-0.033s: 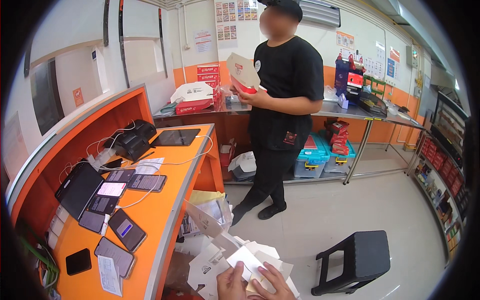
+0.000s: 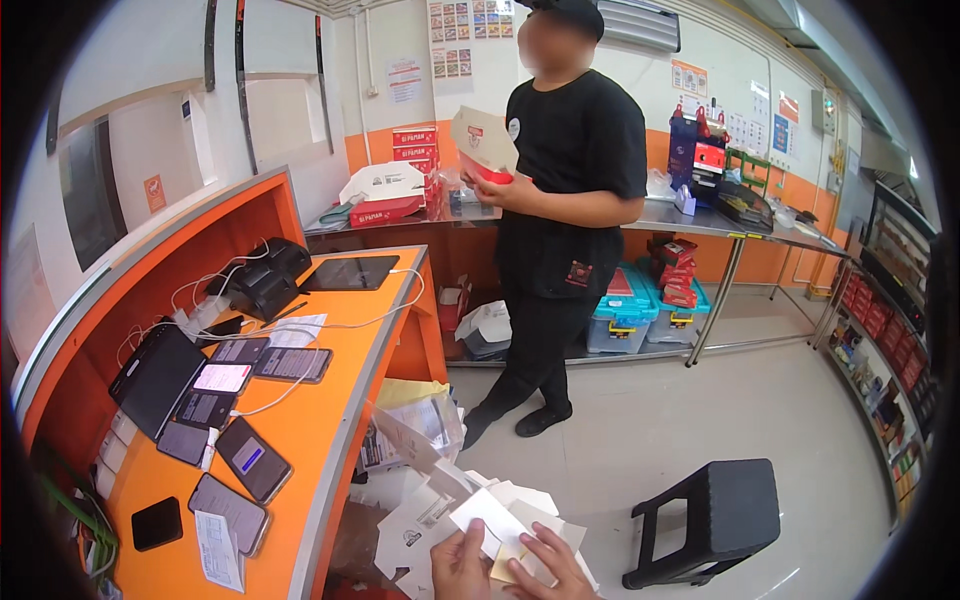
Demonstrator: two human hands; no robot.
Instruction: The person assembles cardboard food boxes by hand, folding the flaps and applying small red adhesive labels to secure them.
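Big white letters stood on the stacked red cardboard boxes (image 2: 414, 155), and dark print on the white cardboard box top (image 2: 385, 182). The colourful paper posters (image 2: 452, 62) and long white paper slip (image 2: 217, 550) had print too tiny to read.

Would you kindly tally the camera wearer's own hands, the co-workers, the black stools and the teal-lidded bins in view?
Wearer's hands: 2 (left hand, right hand)
Co-worker: 1
Black stool: 1
Teal-lidded bins: 2
Total: 6
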